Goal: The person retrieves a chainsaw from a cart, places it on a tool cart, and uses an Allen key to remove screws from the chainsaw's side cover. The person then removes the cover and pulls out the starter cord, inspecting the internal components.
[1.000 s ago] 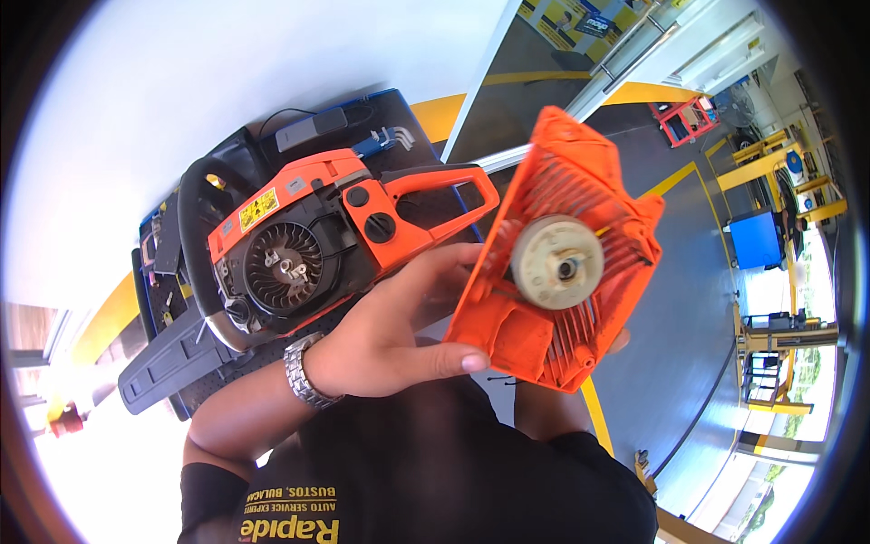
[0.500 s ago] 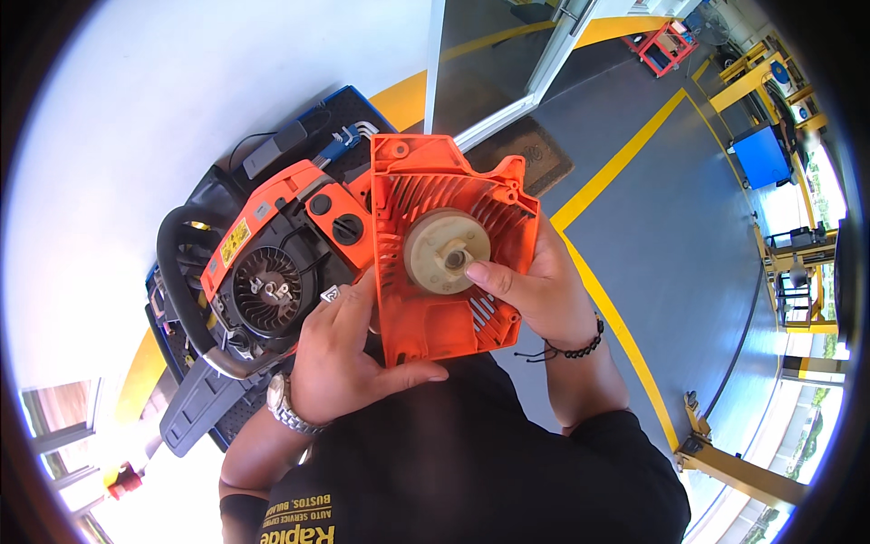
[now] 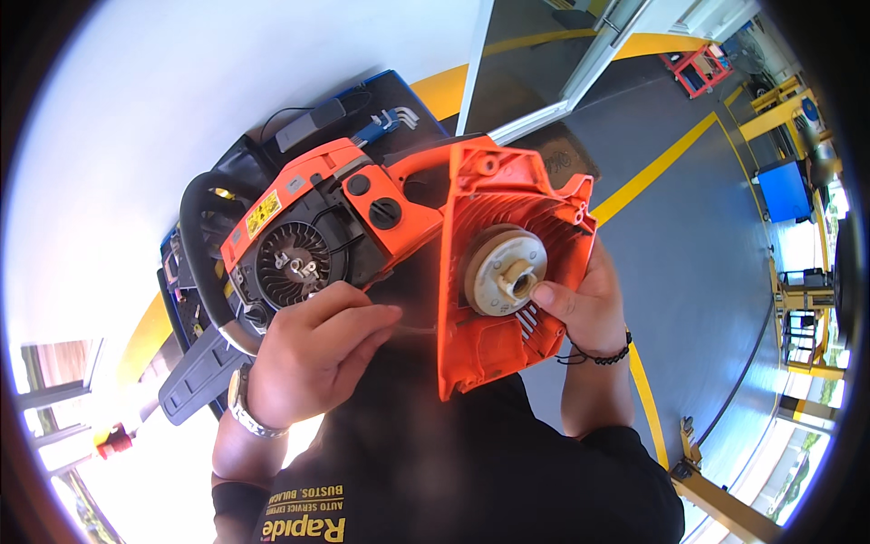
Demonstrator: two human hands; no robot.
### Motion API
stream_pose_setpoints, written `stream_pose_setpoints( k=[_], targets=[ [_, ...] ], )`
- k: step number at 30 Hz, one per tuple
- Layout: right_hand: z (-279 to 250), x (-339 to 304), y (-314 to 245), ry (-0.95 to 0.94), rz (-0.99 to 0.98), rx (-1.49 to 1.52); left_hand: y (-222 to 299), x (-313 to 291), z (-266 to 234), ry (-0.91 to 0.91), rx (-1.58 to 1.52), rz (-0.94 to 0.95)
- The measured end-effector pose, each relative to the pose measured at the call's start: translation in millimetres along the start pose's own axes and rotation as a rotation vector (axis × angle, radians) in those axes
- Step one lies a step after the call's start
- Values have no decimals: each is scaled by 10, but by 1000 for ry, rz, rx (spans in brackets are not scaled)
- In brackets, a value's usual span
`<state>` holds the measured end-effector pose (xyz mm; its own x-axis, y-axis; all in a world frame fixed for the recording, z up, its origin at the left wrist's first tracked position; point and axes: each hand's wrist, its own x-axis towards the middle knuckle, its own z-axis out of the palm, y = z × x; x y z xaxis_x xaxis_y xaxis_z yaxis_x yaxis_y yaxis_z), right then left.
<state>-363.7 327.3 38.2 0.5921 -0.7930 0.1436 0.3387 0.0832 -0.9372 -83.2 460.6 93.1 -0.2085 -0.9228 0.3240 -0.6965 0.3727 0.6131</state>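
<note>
My right hand [image 3: 589,304] grips an orange starter cover [image 3: 467,363] by its right side, its slatted inside turned up. The thumb rests beside the hub of a cream-coloured pulley [image 3: 507,272] in the cover. Left of the cover, my left hand [image 3: 322,349] is closed, fingers curled together. A thin, blurred starter cord [image 3: 419,330] runs between it and the cover's left edge; whatever else the fist holds is hidden. Beyond that hand lies an orange and black chainsaw [image 3: 313,190], its finned flywheel [image 3: 294,266] exposed and its black front handle [image 3: 195,245] on the left.
Under the saw is a dark, blue-edged work surface [image 3: 412,95], holding a hex key set [image 3: 385,125] and a grey box-shaped object [image 3: 308,125]. A black bar cover [image 3: 195,376] juts out at lower left. Behind stand a white wall and a glass door [image 3: 535,68]; a red cart [image 3: 698,71] is far right.
My left hand has come off the cover's left edge, closed, with the cord now stretched between them. The cover has shifted right and tilted in my right hand. The whole view has shifted too.
</note>
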Motion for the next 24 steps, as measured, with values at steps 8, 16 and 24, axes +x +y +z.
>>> stream_pose_setpoints(
  k=[8,16,24],
  targets=[
    [98,77,239,23,21,110,167,76,14,-21,130,-2],
    [228,84,248,112,217,350,159,25,-39,-23,-17,21],
    [307,-26,289,184,93,210,240,-71,-315,-35,210,49]
  ],
)
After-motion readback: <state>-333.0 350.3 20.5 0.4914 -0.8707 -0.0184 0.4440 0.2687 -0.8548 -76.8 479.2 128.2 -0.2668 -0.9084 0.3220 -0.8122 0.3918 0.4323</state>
